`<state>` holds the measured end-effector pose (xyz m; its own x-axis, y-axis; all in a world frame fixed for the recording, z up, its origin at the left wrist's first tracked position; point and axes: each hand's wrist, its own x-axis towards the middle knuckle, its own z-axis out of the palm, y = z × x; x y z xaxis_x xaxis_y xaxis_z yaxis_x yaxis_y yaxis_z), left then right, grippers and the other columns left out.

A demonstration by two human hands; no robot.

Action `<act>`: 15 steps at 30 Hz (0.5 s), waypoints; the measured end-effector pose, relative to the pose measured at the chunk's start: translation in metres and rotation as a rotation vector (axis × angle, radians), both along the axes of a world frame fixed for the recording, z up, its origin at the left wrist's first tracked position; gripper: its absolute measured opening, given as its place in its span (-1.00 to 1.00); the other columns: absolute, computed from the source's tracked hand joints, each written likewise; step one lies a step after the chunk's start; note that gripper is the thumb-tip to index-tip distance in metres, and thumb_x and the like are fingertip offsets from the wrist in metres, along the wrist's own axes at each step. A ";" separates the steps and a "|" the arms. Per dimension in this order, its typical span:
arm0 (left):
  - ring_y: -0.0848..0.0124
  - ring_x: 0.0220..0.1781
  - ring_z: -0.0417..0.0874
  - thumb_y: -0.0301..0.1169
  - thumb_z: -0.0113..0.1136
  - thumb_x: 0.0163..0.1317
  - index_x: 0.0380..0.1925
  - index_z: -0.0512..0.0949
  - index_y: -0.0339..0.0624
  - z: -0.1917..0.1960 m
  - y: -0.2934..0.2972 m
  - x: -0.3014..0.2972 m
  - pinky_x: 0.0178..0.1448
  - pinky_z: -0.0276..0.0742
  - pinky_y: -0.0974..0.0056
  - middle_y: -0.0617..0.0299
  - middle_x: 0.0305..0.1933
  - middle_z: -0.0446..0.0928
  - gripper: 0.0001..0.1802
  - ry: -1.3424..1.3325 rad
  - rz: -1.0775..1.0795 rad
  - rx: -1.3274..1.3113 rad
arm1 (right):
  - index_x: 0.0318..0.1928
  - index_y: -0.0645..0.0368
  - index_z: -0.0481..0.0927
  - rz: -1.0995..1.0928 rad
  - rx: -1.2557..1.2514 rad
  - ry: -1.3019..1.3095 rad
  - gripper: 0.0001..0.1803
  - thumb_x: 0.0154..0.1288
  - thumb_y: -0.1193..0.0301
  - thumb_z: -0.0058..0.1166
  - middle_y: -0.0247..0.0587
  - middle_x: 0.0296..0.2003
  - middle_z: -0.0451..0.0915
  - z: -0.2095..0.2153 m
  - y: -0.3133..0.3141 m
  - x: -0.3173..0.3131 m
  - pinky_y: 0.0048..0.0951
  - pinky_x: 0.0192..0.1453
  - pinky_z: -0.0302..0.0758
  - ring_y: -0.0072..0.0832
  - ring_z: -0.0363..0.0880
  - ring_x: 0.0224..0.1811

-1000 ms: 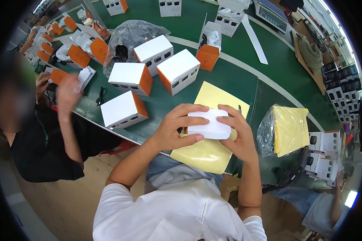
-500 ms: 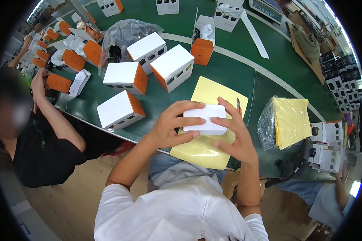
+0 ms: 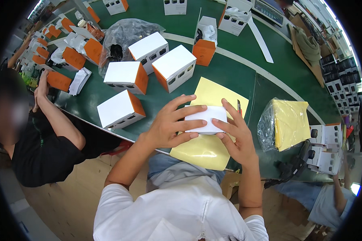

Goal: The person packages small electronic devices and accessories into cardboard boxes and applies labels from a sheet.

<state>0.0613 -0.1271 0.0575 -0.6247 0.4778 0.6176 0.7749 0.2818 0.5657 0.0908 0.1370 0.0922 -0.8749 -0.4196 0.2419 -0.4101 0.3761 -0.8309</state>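
Moved: right hand (image 3: pixel 240 139), thumb up to near edge of white box (image 3: pixel 216 113); left hand (image 3: pixel 165 125), forefinger past far edge
White box: over yellow sheet (image 3: pixel 201 154); contact cannot be told
Left hand: fingers spread across top
Right hand: fingers spread, tips on top
Closed: four boxes (image 3: pixel 116 111) on surface (image 3: pixel 225 76); white box, apparently
Left uncovered: orange box (image 3: pixel 204 53), contents showing

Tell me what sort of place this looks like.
Probably a factory packing area. A broad green worktable holds many white-and-orange cardboard boxes, some closed, some open; white-and-black rectangular boxes stand stacked at far right.
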 end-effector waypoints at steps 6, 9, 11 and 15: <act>0.06 0.41 0.51 -0.21 0.41 0.23 0.02 0.73 0.10 0.009 -0.001 -0.008 0.43 0.45 -0.15 0.32 0.35 0.60 -0.65 0.193 -0.011 -0.215 | 0.24 -0.06 0.70 -0.040 0.232 0.310 -0.47 0.23 0.54 0.28 0.13 0.46 0.36 0.005 0.000 0.001 -0.05 0.44 0.45 0.12 0.43 0.44; -0.06 0.41 0.53 -0.30 0.38 0.23 -0.01 0.74 0.00 -0.001 -0.003 -0.004 0.47 0.40 -0.22 0.15 0.33 0.62 -0.69 0.163 -0.005 -0.176 | 0.24 -0.06 0.69 -0.063 0.188 0.365 -0.46 0.22 0.55 0.27 0.14 0.43 0.41 -0.012 -0.007 -0.002 -0.08 0.44 0.46 0.12 0.46 0.42; -0.07 0.37 0.58 -0.36 0.38 0.24 -0.07 0.74 -0.06 -0.020 -0.009 0.001 0.47 0.42 -0.23 0.11 0.30 0.64 -0.75 0.260 -0.002 -0.020 | 0.23 -0.06 0.69 -0.074 0.134 0.359 -0.45 0.20 0.56 0.27 0.15 0.41 0.43 -0.029 -0.016 0.001 -0.01 0.47 0.41 0.12 0.48 0.40; 0.01 0.36 0.62 -0.42 0.36 0.24 -0.09 0.72 -0.06 -0.041 0.001 0.012 0.47 0.44 -0.18 0.12 0.22 0.69 -0.77 0.312 0.098 0.080 | 0.15 -0.03 0.67 -0.089 0.223 0.519 -0.51 0.19 0.56 0.31 0.20 0.39 0.45 -0.040 -0.012 0.004 0.26 0.56 0.15 0.10 0.52 0.36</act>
<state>0.0729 -0.1257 0.0164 -0.4403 0.3671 0.8194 0.8855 0.3280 0.3290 0.0950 0.1254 0.0527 -0.6991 -0.4400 0.5636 -0.7023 0.5708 -0.4255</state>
